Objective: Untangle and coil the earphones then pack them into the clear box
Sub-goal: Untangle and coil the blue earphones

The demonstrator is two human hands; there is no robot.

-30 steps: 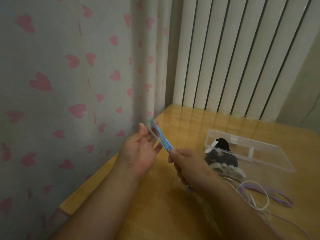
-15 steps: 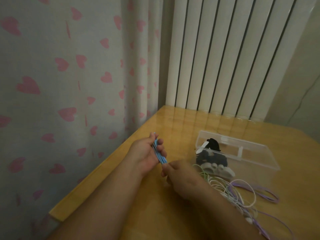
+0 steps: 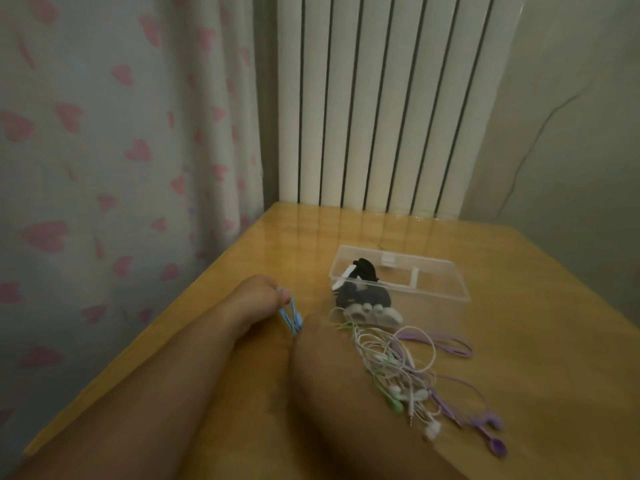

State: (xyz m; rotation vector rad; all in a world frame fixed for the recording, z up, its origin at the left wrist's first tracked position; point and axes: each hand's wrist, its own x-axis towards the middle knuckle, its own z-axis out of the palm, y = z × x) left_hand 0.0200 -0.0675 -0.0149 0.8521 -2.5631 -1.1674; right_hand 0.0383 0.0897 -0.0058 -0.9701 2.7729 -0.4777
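Near the table's (image 3: 540, 317) left edge, the left hand (image 3: 258, 299) is curled and pinches a bundle of blue cord (image 3: 290, 315) at its fingertips. The loops run down to the knuckles of the right hand (image 3: 322, 348). That hand shows only its back, with its fingers hidden, so I cannot tell whether it grips the cord. The clear box (image 3: 436, 266) lies open toward the far edge, its long side roughly along that edge. A black bundle (image 3: 364, 268) and a dark grey one (image 3: 363, 296) sit at its left end. A white coil (image 3: 375, 313) lies at the near wall, in or out I cannot tell. Just right of the right forearm, toward the near edge, a tangle (image 3: 398, 372) of white, green and purple earphones is spread on the table. One purple loop (image 3: 446, 344) reaches toward the box. A heart-print curtain (image 3: 104, 168) hangs past the left edge, and a radiator (image 3: 381, 98) stands behind the far edge.
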